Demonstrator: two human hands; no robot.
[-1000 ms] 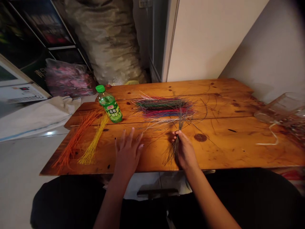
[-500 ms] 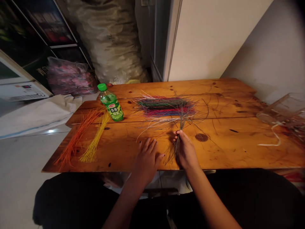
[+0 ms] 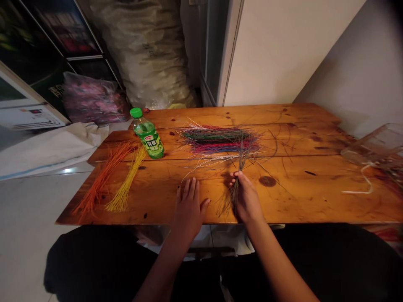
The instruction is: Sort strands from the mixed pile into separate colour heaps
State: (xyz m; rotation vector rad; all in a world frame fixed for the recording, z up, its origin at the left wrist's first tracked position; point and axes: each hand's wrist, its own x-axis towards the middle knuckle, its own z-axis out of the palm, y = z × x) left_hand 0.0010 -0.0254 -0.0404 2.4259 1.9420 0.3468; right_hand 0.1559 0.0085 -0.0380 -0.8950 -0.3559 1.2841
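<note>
Over the near half of the wooden table [image 3: 302, 205], I see the right hand [image 3: 248, 199] closed around a bundle of thin grey-brown strands [image 3: 241, 161], gripping it toward its lower end, thumb across the front and fingers curled behind. The lower ends fan out below the fist toward the table's front edge, while the upper ends spread loosely over the right part of a multicoloured pile of strands [image 3: 217, 140] lying crosswise at the middle of the boards, with green, black, red, blue and white in it. The left hand [image 3: 189, 207] is open and holds nothing; its palm is down at the front edge, fingers stretched forward and thumb apart, well clear of the bundle. A thin pale strand curves out of the pile to just by its fingertips. Off on the left side of the table lie orange strands [image 3: 103, 180] and, beside them, yellow strands [image 3: 127, 182], whose far ends reach the green-capped bottle [image 3: 149, 140] standing there. On the far right sits a clear container [image 3: 371, 142], tilted, with a white string [image 3: 359, 191] on the wood near it.
</note>
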